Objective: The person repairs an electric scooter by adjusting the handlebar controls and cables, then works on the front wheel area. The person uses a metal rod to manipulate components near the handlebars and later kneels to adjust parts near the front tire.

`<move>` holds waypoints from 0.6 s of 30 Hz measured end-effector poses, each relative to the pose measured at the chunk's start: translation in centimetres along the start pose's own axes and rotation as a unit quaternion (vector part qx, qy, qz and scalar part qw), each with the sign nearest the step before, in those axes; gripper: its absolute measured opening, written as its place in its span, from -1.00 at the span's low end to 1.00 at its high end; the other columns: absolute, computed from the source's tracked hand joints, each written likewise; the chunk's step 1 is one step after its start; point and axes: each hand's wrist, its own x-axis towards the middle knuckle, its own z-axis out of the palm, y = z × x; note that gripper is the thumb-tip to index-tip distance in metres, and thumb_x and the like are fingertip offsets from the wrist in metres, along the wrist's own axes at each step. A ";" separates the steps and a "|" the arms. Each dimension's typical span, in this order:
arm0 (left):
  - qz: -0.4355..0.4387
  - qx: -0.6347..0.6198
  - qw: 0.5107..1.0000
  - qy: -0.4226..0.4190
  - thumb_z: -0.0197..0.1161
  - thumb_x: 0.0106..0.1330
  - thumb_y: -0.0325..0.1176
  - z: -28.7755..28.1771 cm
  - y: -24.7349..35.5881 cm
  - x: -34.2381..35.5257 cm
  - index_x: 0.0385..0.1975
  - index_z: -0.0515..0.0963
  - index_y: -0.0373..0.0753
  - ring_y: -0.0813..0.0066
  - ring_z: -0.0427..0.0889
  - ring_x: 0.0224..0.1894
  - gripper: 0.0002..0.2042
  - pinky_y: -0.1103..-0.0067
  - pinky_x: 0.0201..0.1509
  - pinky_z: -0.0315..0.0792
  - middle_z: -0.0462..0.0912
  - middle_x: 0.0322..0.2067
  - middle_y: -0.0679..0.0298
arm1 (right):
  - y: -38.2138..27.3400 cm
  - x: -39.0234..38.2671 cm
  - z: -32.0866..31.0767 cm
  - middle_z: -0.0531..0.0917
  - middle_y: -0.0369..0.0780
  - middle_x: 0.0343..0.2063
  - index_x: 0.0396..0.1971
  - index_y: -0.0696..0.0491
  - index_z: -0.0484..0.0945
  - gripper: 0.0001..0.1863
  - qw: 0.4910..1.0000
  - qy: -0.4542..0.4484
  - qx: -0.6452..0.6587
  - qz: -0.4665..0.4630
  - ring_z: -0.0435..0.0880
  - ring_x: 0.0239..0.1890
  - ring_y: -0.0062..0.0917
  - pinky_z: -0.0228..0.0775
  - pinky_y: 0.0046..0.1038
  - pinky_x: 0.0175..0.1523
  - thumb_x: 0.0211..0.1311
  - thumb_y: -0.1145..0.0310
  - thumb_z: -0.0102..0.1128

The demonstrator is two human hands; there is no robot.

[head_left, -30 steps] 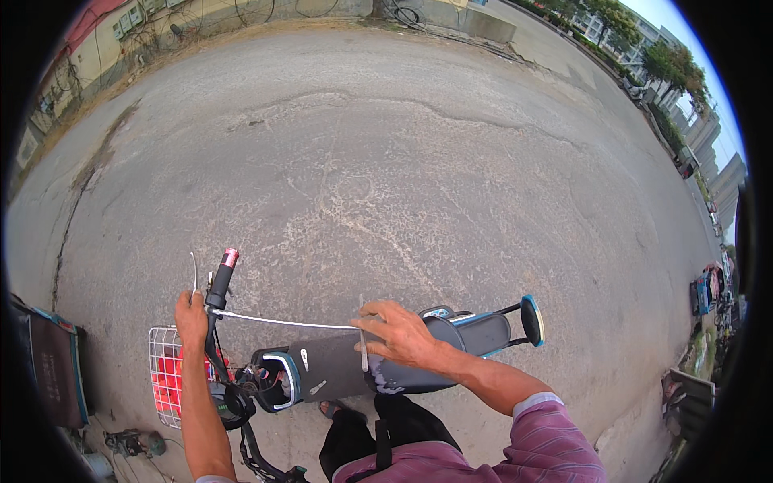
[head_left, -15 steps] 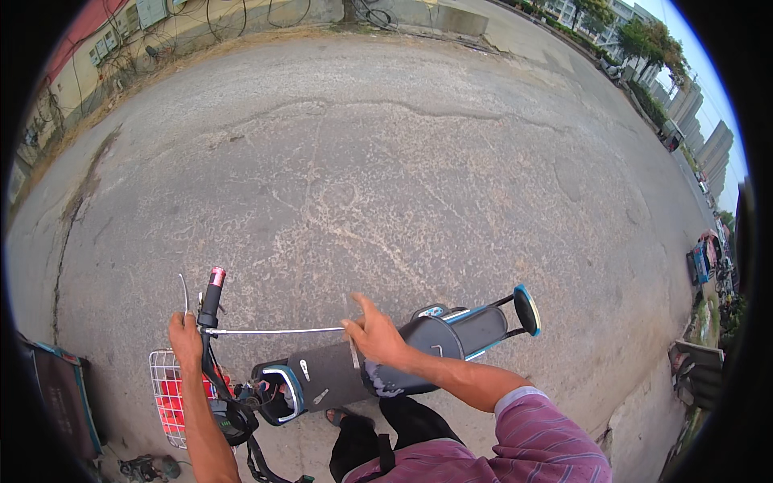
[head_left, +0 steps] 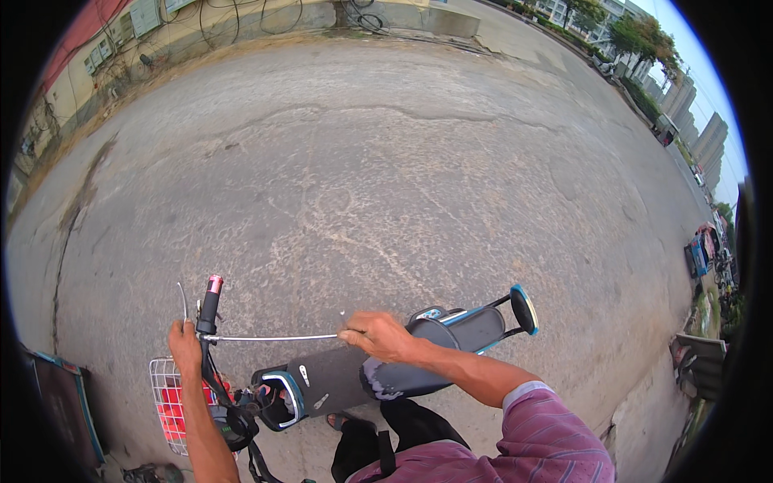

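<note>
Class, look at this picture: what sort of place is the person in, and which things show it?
Probably an open paved street or yard in a town: cracked asphalt all around, apartment blocks and trees far off, and a scooter under the person's hands.

Outdoor street — cracked asphalt (head_left: 386, 185), roadside buildings (head_left: 692, 121).
</note>
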 end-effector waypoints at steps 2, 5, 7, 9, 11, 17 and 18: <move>-0.001 -0.002 1.000 -0.004 0.08 0.34 -0.30 0.1 0.4 0.1 -0.48 0.38 -0.49 0.04 0.41 -0.47 -0.69 0.21 -0.27 0.29 0.45 -0.53 -0.13 | 1.7 0.3 1.4 0.58 -0.22 -0.52 -0.14 0.13 0.57 -0.62 0.953 -0.066 0.202 0.214 0.52 -0.55 -0.51 0.39 -0.42 -0.44 0.38 0.08 0.14; -0.002 0.008 1.000 -0.007 0.09 0.34 -0.30 0.4 0.2 0.2 -0.47 0.40 -0.49 -0.02 0.44 -0.45 -0.70 0.21 -0.26 0.30 0.47 -0.51 -0.15 | 3.0 0.5 3.4 0.60 -0.29 -0.52 -0.27 0.19 0.56 -0.55 0.790 -0.064 0.456 0.405 0.43 -0.62 -0.73 0.22 -0.58 -0.62 0.44 0.03 0.04; -0.009 0.031 0.999 0.002 0.09 0.34 -0.30 0.1 -0.2 0.1 -0.47 0.41 -0.50 -0.06 0.46 -0.43 -0.70 0.20 -0.24 0.31 0.49 -0.50 -0.16 | 2.6 0.7 3.4 0.63 -0.23 -0.49 -0.18 0.21 0.54 -0.60 0.844 -0.053 0.382 0.374 0.49 -0.61 -0.65 0.30 -0.51 -0.57 0.44 0.10 0.03; -0.003 0.034 0.999 0.008 0.10 0.34 -0.30 -0.1 0.2 -0.1 -0.46 0.42 -0.50 -0.08 0.48 -0.41 -0.70 0.19 -0.23 0.32 0.50 -0.48 -0.17 | 1.5 0.4 3.3 0.67 -0.17 -0.44 -0.09 0.21 0.51 -0.64 0.908 -0.015 0.278 0.312 0.56 -0.56 -0.57 0.39 -0.44 -0.49 0.44 0.18 0.02; -0.011 0.029 0.999 0.007 0.10 0.34 -0.29 -0.4 0.2 -0.1 -0.45 0.45 -0.49 -0.12 0.51 -0.39 -0.70 0.17 -0.21 0.33 0.53 -0.46 -0.19 | -0.4 -0.5 2.9 0.71 -0.09 -0.35 0.00 0.21 0.48 -0.66 0.966 0.050 0.145 0.210 0.66 -0.48 -0.47 0.49 -0.36 -0.37 0.42 0.27 0.01; -0.032 0.007 0.999 -0.005 0.09 0.32 -0.26 -0.5 1.9 -0.4 -0.47 0.46 -0.47 -0.18 0.55 -0.37 -0.69 0.14 -0.22 0.34 0.55 -0.46 -0.23 | 0.0 -2.4 0.7 0.74 -0.11 -0.19 0.12 0.18 0.44 -0.59 0.996 -0.024 0.089 0.011 0.73 -0.24 -0.41 0.57 -0.39 -0.10 0.27 0.43 0.15; -0.034 0.020 0.999 -0.002 0.09 0.32 -0.26 -0.6 2.1 -0.4 -0.47 0.46 -0.46 -0.19 0.55 -0.37 -0.69 0.14 -0.22 0.35 0.55 -0.46 -0.23 | -0.3 -2.2 0.2 0.73 -0.11 -0.18 0.12 0.16 0.46 -0.58 0.995 -0.042 0.086 0.019 0.73 -0.22 -0.40 0.57 -0.38 -0.07 0.24 0.45 0.19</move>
